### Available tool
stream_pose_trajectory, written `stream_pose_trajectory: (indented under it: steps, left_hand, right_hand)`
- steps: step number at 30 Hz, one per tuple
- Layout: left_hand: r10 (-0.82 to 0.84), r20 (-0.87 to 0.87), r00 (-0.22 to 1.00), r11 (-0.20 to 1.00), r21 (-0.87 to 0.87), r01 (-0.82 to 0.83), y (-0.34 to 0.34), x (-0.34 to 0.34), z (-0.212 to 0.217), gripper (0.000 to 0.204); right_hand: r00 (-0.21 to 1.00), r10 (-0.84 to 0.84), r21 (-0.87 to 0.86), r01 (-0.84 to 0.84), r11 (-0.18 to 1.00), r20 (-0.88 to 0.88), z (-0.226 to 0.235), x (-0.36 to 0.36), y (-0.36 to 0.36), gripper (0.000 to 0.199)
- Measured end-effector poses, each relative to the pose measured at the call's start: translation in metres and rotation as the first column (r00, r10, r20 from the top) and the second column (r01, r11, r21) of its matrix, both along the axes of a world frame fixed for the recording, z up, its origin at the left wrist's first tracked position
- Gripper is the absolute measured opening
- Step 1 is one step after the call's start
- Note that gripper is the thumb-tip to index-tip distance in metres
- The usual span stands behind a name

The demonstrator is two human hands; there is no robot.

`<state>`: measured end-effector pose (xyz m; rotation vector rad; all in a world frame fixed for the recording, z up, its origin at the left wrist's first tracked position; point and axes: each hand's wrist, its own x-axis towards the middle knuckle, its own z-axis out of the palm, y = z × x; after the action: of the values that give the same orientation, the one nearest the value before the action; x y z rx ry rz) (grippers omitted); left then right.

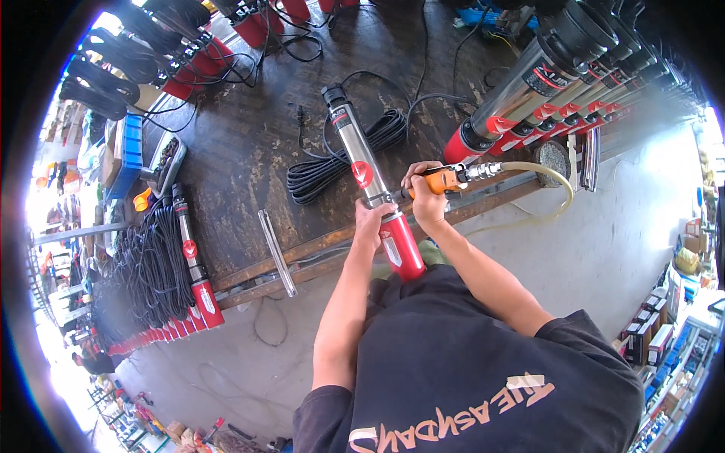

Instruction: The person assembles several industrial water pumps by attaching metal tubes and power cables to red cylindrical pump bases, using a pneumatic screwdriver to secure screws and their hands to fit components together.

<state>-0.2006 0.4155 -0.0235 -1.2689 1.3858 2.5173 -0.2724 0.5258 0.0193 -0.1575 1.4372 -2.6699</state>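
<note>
A long submersible pump (361,162) with a steel body and a red lower end (401,248) lies across the dark workbench (242,151). My left hand (372,220) grips it where steel meets red. My right hand (424,198) holds an orange pneumatic tool (447,180) with its tip against the pump's joint. A pale air hose (555,185) runs from the tool's back end. A coil of black cable (340,155) lies behind the pump.
Several more red-and-steel pumps (544,90) lie stacked at the bench's right. Another pump (192,260) and black cable bundles (151,264) sit at the left edge, beside a clear strip (276,253). Concrete floor (604,241) lies below.
</note>
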Motion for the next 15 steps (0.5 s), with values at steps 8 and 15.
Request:
stream_pose_trajectory:
  steps: [8,15]
  left_hand:
    - [-0.021,0.018,1.000,0.999,-0.047,0.022,0.004,-0.002,-0.007,0.062]
    - [-0.034,0.079,0.996,0.995,-0.094,0.042,0.002,-0.003,-0.003,0.058]
  right_hand:
    - [0.997,-0.071,-0.065,0.070,0.995,-0.022,0.000,-0.003,-0.002,0.014]
    - [0.985,-0.154,-0.029,0.157,0.987,0.079,0.008,-0.004,-0.005,0.006]
